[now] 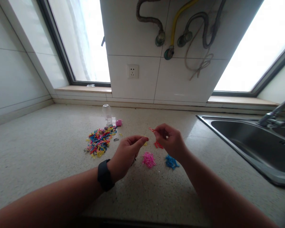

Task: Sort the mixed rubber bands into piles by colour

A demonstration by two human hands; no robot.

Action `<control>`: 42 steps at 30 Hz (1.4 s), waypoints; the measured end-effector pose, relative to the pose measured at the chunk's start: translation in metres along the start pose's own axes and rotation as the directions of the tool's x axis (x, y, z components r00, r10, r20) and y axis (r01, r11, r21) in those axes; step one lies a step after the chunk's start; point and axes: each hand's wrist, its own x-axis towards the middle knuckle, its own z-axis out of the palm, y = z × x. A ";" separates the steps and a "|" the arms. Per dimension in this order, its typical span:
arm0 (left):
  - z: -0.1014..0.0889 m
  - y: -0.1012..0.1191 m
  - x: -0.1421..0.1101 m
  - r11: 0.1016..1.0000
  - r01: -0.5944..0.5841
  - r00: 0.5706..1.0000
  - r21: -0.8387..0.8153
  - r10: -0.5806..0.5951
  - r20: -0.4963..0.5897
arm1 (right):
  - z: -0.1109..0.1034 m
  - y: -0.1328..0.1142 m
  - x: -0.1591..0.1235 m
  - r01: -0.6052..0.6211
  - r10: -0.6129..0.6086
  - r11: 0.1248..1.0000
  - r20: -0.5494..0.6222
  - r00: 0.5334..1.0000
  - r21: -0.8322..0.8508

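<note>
My right hand hangs above the countertop with thumb and forefinger pinched on a small red rubber band. Just left of it my left hand, a black watch on its wrist, has its fingers drawn together in a pinch; what they hold, if anything, is too small to see. Below the hands lie a small red pile, a pink pile and a blue pile of bands. A larger mixed-colour heap of bands lies to the left.
A clear plastic bottle lies beside a pink cap behind the heap. A steel sink with a tap is set into the speckled countertop at the right. The tiled wall has a socket and hoses.
</note>
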 end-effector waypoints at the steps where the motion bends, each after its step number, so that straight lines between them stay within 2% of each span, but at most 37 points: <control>1: 0.001 0.000 0.000 0.999 0.005 1.000 -0.032 -0.004 0.020 | 0.000 0.002 0.000 -0.009 0.009 1.000 -0.002 1.000 0.003; 9: 0.008 0.010 -0.010 0.952 0.103 0.973 -0.288 -0.036 0.228 | -0.001 0.016 0.003 -0.051 0.051 0.998 0.001 0.999 -0.020; 15: 0.007 0.014 -0.013 0.914 0.164 0.951 -0.370 -0.047 0.306 | -0.002 0.016 0.002 -0.060 0.061 0.998 0.016 0.998 -0.031; 21: 0.008 0.015 -0.014 0.921 0.153 0.947 -0.358 -0.033 0.320 | -0.001 0.015 0.003 -0.090 0.090 0.996 0.023 0.996 -0.007; 31: 0.007 0.011 -0.011 0.969 0.097 0.963 -0.227 -0.034 0.267 | -0.002 0.016 0.004 -0.107 0.107 0.994 0.006 0.994 -0.019; 37: 0.004 0.009 -0.011 0.994 0.039 0.968 -0.102 -0.012 0.249 | -0.002 0.017 0.004 -0.114 0.114 0.993 0.005 0.993 0.001; 39: 0.001 0.009 -0.010 0.994 -0.062 0.972 0.095 0.038 0.232 | -0.003 0.018 0.004 -0.111 0.111 0.994 0.000 0.994 -0.005; 40: -0.001 0.009 -0.010 0.964 -0.130 0.971 0.233 0.076 0.228 | -0.003 0.018 0.004 -0.108 0.108 0.994 -0.001 0.994 -0.011; 42: -0.005 0.009 -0.009 0.815 -0.267 0.956 0.514 0.159 0.246 | -0.004 0.019 0.005 -0.101 0.101 0.995 -0.003 0.995 -0.021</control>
